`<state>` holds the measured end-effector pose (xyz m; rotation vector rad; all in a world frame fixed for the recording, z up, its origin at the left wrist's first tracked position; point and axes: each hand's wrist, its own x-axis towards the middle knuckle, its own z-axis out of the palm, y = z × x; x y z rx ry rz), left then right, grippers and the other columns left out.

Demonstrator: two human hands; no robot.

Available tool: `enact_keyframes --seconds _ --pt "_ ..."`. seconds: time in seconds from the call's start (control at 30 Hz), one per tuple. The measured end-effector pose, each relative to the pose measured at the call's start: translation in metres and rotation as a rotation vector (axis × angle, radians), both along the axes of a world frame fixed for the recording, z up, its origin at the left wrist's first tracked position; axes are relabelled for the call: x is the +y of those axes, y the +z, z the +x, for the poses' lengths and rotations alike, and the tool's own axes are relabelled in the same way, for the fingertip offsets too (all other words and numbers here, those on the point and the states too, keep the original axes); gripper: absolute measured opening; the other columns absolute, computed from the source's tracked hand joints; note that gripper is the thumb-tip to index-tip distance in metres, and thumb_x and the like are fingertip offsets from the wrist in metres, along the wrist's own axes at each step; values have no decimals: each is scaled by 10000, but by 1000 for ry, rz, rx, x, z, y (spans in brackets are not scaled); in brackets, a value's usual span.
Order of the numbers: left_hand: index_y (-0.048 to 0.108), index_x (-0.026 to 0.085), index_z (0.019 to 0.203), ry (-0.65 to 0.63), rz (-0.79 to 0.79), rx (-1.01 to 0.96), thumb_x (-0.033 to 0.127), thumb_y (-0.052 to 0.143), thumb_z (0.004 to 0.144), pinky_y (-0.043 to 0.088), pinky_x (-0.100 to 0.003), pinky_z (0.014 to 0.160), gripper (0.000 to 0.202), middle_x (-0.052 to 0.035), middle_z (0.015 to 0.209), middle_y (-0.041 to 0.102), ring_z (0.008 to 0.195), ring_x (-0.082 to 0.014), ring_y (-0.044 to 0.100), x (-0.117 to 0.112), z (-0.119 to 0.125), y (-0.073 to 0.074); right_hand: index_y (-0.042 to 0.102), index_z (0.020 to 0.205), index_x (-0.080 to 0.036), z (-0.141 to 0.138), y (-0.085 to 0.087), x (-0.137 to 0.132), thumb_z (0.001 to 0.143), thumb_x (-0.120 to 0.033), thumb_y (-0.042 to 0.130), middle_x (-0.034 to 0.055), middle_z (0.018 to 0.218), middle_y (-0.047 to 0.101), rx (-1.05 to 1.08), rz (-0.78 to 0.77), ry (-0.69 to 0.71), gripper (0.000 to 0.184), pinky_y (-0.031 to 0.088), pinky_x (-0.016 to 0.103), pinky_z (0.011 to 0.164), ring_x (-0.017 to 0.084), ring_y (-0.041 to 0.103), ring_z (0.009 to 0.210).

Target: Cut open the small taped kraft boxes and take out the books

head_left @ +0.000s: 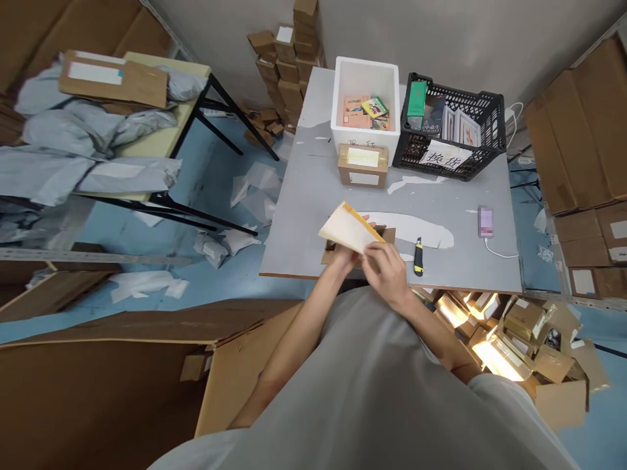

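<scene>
Both hands are gripping a flat cream packet (349, 228) with a yellow edge: the left hand (344, 256) is holding it from beneath, and the right hand (386, 269) is pinching its near corner. The packet is tilting above a small open brown cardboard box (390, 234) at the near edge of the grey surface (313, 196). A yellow-and-black utility knife (418, 256) is lying just beside them.

Single head-worn view: looking forward and down over the worktop (318, 196), hovering close above the hands (388, 266) at its near edge, facing the far wall (465, 39).
</scene>
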<state>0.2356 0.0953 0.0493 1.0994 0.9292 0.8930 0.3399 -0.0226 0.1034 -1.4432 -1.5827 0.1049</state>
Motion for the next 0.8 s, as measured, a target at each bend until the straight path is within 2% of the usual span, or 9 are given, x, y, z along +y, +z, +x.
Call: enact_keyframes --seconds 0.1,0.13,0.2,0.3,0.43,0.53,0.6,0.7,0.8 --pt "847 208 1091 33 -219 -110 512 928 780 645 -380 928 443 -91 1133 875 1049 -256 792 4 -10 1 744 1137 -270 23 -2 8 1161 -321 611 97 1125 815 135 2 -153 144 640 417 930 261 781 1061" --pt "856 211 1086 48 -242 -124 453 972 726 637 -352 919 449 -80 1141 873 1051 -243 789 6 -15 1 737 1119 -269 32 -4 11 1161 -357 616 89 1097 811 179 -12 -204 156 638 408 911 256 777 1032" --pt "874 208 1091 62 -196 -100 421 1002 707 630 -336 909 458 -82 1142 874 1069 -244 787 10 -23 2 724 1084 -265 49 -12 15 1149 -430 632 70 1043 802 259 -69 -272 200 632 394 895 243 762 975" --pt "890 204 1125 58 -52 -13 462 1001 759 643 -378 966 461 -100 1170 881 1112 -269 792 14 -31 4 729 1065 -264 67 -26 20 1105 -499 662 60 1042 814 355 -166 -282 248 621 407 955 243 750 997" --pt "899 223 1053 97 241 108 505 925 875 651 -400 967 334 -93 1142 881 1109 -269 793 15 -36 9 765 1095 -271 75 -39 19 1044 -476 707 85 1174 845 456 -185 -234 220 611 403 948 265 753 1148" --pt "902 264 956 107 484 156 425 829 984 638 -432 1005 179 -80 1112 889 1112 -261 796 12 -41 17 768 1086 -277 75 -39 15 1030 -428 727 108 1299 850 538 -171 -154 166 607 423 1006 281 760 1264" --pt "894 282 901 72 588 191 368 780 1035 630 -466 1044 195 -72 1123 896 1103 -258 804 10 -45 25 768 1067 -280 75 -38 12 1029 -398 737 115 1347 849 582 -155 -123 128 600 443 1055 288 760 1310" --pt "891 288 907 37 627 220 352 773 1057 641 -487 1053 202 -73 1145 899 1100 -263 822 7 -49 33 781 1081 -288 77 -35 11 1038 -401 751 114 1362 851 626 -137 -103 124 599 457 1086 290 765 1322" --pt "900 275 986 32 569 214 402 792 1046 655 -483 1074 177 -82 1150 899 1134 -269 831 5 -50 34 807 1144 -296 81 -32 12 1071 -471 732 112 1352 855 632 -153 -87 204 605 466 1099 296 767 1334"
